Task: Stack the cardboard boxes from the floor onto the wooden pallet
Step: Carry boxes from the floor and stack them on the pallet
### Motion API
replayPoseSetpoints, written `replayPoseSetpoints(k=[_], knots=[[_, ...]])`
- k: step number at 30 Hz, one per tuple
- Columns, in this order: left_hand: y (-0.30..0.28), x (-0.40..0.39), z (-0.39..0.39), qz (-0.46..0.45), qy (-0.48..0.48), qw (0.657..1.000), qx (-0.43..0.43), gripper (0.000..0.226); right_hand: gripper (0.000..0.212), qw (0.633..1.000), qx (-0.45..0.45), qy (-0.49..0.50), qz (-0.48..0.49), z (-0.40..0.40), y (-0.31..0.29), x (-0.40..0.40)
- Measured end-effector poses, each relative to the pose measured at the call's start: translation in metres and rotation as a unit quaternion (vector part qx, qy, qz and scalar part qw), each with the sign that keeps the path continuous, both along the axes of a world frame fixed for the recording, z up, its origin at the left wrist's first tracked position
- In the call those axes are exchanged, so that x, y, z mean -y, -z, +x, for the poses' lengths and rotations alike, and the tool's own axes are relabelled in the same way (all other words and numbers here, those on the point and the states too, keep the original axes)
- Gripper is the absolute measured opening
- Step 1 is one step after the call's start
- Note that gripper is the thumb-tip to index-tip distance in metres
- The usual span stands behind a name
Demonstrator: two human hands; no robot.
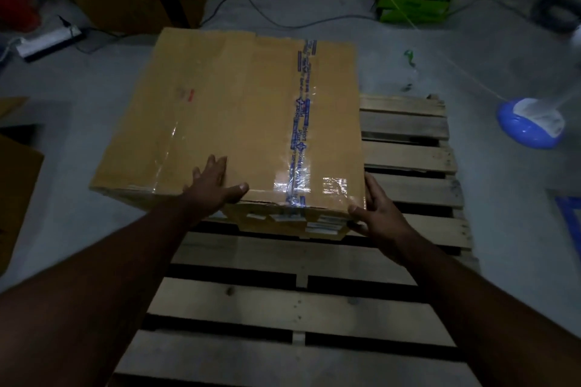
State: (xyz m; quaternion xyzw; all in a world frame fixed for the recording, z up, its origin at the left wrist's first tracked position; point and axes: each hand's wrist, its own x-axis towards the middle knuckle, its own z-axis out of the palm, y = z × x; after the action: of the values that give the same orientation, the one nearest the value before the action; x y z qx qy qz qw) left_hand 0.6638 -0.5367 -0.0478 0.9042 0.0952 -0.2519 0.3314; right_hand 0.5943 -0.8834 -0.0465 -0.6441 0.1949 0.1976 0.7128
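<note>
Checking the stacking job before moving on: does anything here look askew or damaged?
Yes. The cardboard box sits skewed on the wooden pallet, its left side overhanging the pallet's edge. Its near edge looks crumpled and torn. Both hands are on it.

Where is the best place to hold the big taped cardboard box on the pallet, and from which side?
Probably the cardboard box by its two opposite side walls, low down, one hand from each side. It looks too wide for a one-hand grip, and its flat taped top offers no handle.
</note>
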Motion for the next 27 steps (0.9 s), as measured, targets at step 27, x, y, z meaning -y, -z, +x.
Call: replayPoseSetpoints(k=[27], knots=[[0.022, -0.005, -0.013, 0.297, 0.231, 0.922, 0.092, 0.077, 0.071, 0.923, 0.157, -0.083, -0.341, 0.000, 0.044, -0.025]])
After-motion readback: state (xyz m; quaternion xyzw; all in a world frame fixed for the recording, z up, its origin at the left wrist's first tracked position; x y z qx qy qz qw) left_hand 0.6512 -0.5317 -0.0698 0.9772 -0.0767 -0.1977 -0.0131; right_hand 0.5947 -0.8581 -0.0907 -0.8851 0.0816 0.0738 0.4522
